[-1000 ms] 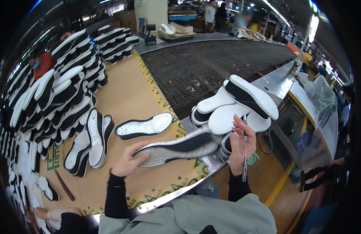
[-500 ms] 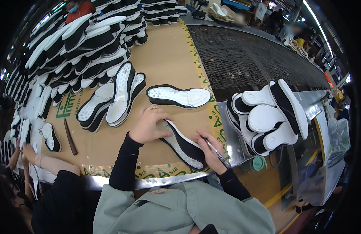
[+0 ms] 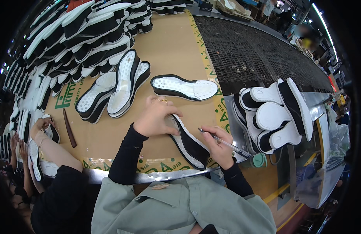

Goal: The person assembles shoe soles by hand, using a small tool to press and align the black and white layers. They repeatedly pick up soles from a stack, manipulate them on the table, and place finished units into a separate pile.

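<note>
My left hand [image 3: 157,118] grips the toe end of a black-and-white wedge shoe sole [image 3: 193,147], which stands tilted on its edge on the brown table cover. The heel end points toward me. Just right of it, my right hand [image 3: 220,145] is closed around a slim clear pen [image 3: 236,149]. Its tip lies near the sole's white edge; whether they touch I cannot tell. Beyond my hands another sole [image 3: 184,87] lies flat with its white dimpled face up. Left of that, a few more soles [image 3: 123,84] lean together in a small pile.
Tall stacks of soles [image 3: 90,39] fill the far left. Several white-and-black soles [image 3: 271,116] are piled on the metal ledge at right, beside a dark mesh conveyor [image 3: 258,54]. A brown stick [image 3: 69,128] lies near a co-worker's hand [image 3: 41,125] at left.
My right hand and the pen have shifted slightly right, and the pen lies at a flatter slant. The co-worker's hand has reached onto the small sole at left. The whole view has shifted a little.
</note>
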Motion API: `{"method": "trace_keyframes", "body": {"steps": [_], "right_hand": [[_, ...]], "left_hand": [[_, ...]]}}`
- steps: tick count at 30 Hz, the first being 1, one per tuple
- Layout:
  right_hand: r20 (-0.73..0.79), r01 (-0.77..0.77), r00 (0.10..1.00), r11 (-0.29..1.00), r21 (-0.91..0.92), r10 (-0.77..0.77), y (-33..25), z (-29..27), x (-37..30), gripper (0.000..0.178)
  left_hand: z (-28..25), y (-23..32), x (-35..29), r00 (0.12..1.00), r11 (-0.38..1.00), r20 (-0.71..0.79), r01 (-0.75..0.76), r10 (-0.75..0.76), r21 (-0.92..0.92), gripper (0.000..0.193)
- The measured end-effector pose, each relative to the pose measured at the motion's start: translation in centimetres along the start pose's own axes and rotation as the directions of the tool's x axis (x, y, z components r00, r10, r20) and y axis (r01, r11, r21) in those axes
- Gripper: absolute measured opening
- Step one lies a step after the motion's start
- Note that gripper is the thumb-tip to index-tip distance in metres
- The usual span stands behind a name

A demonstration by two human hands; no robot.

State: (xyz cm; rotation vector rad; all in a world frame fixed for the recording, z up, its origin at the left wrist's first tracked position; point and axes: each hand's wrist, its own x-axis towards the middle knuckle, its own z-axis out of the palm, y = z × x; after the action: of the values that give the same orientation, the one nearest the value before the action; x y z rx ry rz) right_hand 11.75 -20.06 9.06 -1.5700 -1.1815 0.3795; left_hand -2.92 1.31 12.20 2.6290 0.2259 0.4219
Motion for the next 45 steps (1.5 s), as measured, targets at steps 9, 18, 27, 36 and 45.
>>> {"method": "trace_keyframes", "body": {"steps": [9,18,27,36,45], "right_hand": [[0.008,-0.095,0.995,0.993,0.071,0.095,0.4,1.7,0.5,0.02],[0.036,0.122,0.992,0.981,-0.149,-0.118,-1.0,1.8,1.4,0.022],[0.11,0.185,0.981,0.938,-0.293,-0.159,-0.3,1.8,1.5,0.015],[0.079,0.29,0.957,0.937,-0.194,-0.28,0.1,1.9,2.0,0.019],[0.108,0.202,0.977,0.966,-0.161,-0.186,0.3,1.6,1.9,0.018]], "left_hand": [[0.6,0.6,0.3,0.997,0.999,0.071,0.004,-0.008,0.05,0.049],[1.4,0.1,0.3,0.999,0.999,-0.006,-0.032,0.032,0.043,0.046],[1.2,0.4,0.4,1.0,0.999,0.01,-0.024,0.024,0.035,0.044],[1.4,0.3,0.4,0.999,0.998,-0.007,-0.037,0.037,0.055,0.043],[1.5,0.1,0.5,1.0,0.999,0.019,-0.019,0.018,0.042,0.044]]}}
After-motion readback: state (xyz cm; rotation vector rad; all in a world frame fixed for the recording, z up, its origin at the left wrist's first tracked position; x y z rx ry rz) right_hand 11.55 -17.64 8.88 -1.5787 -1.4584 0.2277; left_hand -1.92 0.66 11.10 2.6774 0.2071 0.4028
